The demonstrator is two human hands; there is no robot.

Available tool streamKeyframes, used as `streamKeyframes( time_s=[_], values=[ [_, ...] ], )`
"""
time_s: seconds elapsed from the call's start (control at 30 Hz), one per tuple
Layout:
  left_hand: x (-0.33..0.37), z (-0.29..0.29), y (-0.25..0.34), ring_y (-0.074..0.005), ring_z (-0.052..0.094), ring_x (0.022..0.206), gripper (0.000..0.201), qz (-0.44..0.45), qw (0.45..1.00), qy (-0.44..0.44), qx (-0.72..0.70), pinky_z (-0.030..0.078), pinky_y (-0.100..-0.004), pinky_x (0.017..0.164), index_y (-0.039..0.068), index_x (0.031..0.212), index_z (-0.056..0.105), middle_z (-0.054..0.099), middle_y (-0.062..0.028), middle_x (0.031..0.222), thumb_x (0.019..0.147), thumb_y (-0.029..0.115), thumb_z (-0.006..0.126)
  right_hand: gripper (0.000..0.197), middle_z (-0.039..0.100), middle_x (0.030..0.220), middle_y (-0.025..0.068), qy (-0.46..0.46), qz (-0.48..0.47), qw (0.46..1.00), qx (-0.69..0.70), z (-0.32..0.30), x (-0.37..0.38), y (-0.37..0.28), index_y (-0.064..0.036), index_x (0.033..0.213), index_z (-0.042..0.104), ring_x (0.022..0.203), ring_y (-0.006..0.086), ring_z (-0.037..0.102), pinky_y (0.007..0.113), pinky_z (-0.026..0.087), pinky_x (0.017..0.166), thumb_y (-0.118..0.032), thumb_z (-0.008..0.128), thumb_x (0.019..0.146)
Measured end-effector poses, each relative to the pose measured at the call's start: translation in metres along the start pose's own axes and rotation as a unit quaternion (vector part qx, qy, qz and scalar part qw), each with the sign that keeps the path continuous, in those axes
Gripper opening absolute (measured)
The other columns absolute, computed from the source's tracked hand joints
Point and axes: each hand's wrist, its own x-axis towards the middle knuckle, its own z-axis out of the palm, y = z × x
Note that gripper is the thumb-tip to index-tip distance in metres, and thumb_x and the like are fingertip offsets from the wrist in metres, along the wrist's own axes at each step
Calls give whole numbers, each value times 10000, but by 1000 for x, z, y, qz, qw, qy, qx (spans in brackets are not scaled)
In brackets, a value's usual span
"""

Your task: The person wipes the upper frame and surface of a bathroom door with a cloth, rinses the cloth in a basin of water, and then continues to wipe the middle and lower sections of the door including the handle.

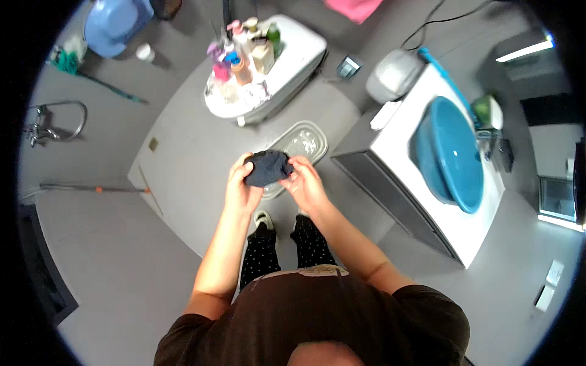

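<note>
A small, dark blue-grey piece of fabric [267,168], bunched or folded, is held up in front of me between both hands; its exact kind cannot be made out. My left hand [240,179] grips its left end, thumb lying over the near face. At its right end, the fingertips of my right hand [305,182] pinch the edge. Beneath the hands, on the floor, lies a pale oval tub [321,135] that looks to have clear water in it. The hands and fabric cover part of it.
Ahead stands a white appliance [305,46] with several pump bottles [242,52] on top. On the right, a white counter [403,143] carries a blue basin [470,158]. A blue tub [116,27] sits far left, above a wall tap [41,125].
</note>
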Motion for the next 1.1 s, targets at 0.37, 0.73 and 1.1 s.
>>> streamKeyframes(
  time_s=[0.37,0.73,1.1],
  values=[
    [-74,176,-43,-120,584,806,301,-80,972,-140,172,464,-257,724,14,973,628,622,-35,897,959,283,492,253,650,854,56,148,-408,884,-173,94,-158,-75,-5,901,620,758,108,576,272,468,680,-240,535,941],
    [-280,282,-113,-81,549,817,256,-268,771,-529,233,440,-236,759,37,1075,610,598,11,931,978,230,473,429,639,1004,62,320,-552,770,6,43,-438,-43,-30,1081,617,927,138,603,267,460,818,-390,410,973],
    [-489,345,-234,-212,526,1082,415,-303,462,-781,290,445,-300,860,-47,1226,517,472,-146,1301,961,271,483,317,622,1023,2,310,-630,673,234,-34,-675,44,-205,1095,583,900,151,583,342,462,785,-460,511,921]
  ],
)
